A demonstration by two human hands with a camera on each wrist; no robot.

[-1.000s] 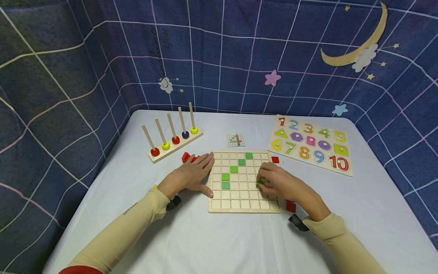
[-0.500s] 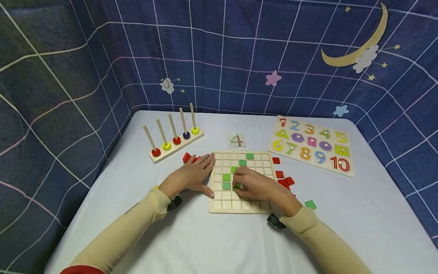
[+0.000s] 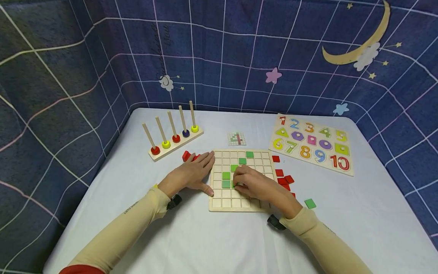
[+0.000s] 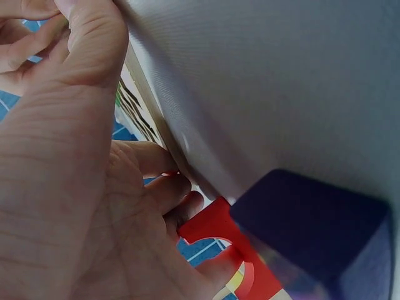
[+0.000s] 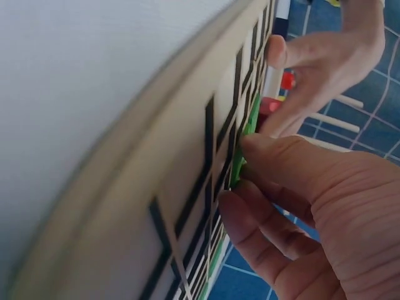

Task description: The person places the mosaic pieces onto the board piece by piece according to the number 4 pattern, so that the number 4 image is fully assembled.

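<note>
At the centre of the white table point(image 3: 239, 243): wooden grid board point(image 3: 236, 209), lying flat. Along the left rim: left hand point(image 3: 195, 175), fingers straight, gripping nothing, touching the rim; probably so placed to keep the board from sliding. Over the cells left of centre: right hand point(image 3: 254, 184), thumb and fingers pinching a green tile point(image 5: 237, 164) low against the board, just right of the nearest seated tile. Fingertip hold seemingly chosen for alignment with a cell; full seating impossible to tell. In cells: five seated green tiles point(image 3: 226, 175), stepping from near left to far right. Right of the board: loose red tiles point(image 3: 279, 173) and one spare green tile point(image 3: 310, 203), apparently kept within right-hand reach. Left of the board: red pieces point(image 3: 186, 156), partly hidden by the left hand. Beyond the far rim: pattern card point(image 3: 237, 139), presumably positioned for easy viewing. At far left: peg stand point(image 3: 161, 153), one ring point(image 3: 155, 150) per peg. At far right: number board point(image 3: 302, 127), bearing numerals and five shapes.
</note>
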